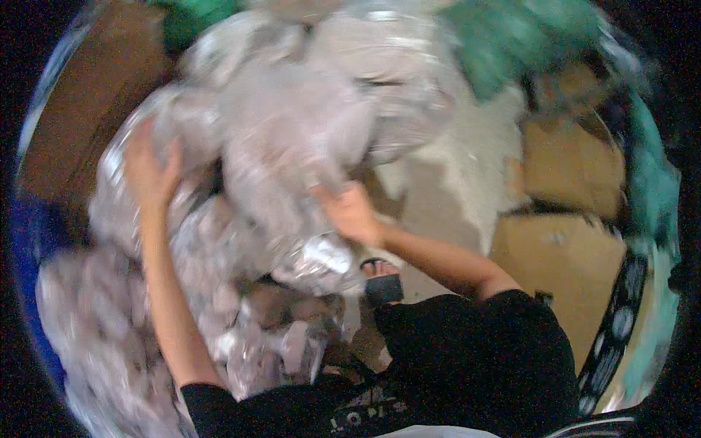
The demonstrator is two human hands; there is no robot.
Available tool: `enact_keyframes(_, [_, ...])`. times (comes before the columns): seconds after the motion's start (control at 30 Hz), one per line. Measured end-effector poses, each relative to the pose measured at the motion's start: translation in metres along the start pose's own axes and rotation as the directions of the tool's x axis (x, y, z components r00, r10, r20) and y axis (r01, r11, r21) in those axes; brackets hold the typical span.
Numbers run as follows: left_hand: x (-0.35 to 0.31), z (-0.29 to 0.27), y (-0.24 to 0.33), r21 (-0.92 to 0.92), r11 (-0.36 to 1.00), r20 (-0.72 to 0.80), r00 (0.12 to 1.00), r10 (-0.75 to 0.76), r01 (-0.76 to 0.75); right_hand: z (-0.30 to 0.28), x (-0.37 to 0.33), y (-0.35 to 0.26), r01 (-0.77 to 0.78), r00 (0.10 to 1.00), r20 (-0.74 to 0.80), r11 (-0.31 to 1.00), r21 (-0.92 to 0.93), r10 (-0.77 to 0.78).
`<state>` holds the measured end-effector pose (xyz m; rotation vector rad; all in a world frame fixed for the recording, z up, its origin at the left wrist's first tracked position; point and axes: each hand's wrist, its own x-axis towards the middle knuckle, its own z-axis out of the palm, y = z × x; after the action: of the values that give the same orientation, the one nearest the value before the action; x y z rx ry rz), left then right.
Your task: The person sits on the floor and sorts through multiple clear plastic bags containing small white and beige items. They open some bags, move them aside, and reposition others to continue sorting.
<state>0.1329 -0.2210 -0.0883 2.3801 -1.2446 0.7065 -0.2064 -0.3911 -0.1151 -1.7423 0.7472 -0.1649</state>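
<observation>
A large clear plastic bag [288, 124] with pale, pinkish-grey contents lies in the middle of a heap of similar bags. The contents cannot be made out through the blur. On the heap's left side, my left hand [152, 166] rests with fingers and thumb apart against another wrapped bag [193, 113]. My right hand [352, 213] is at the lower right edge of the large bag, its fingers closed on the plastic. Just below it is a shiny, crumpled bag end [321, 255].
More filled bags [95, 314] are piled at the left and below. Cardboard boxes [558, 270] stand on the right, and a brown carton [95, 109] at the far left. Green sacks [526, 44] lie at the back. My sandalled foot [382, 281] is on the pale floor [445, 204].
</observation>
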Motion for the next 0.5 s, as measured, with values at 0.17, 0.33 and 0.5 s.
enact_keyframes(0.17, [0.019,0.048,-0.011,0.203,0.968,0.397,0.891,-0.218,0.146,0.004,0.010,0.009,0.193,0.980,-0.037,0.981,-0.012,-0.193])
enact_keyframes(0.33, [0.018,0.037,-0.022,0.229,0.965,0.467,0.856,-0.223,0.127,0.002,0.018,0.015,0.237,0.971,-0.004,0.968,-0.077,-0.238])
enact_keyframes(0.5, [-0.038,-0.043,-0.034,0.033,0.992,0.288,0.949,-0.129,0.125,-0.007,0.015,0.004,0.303,0.952,-0.044,0.952,0.044,-0.301])
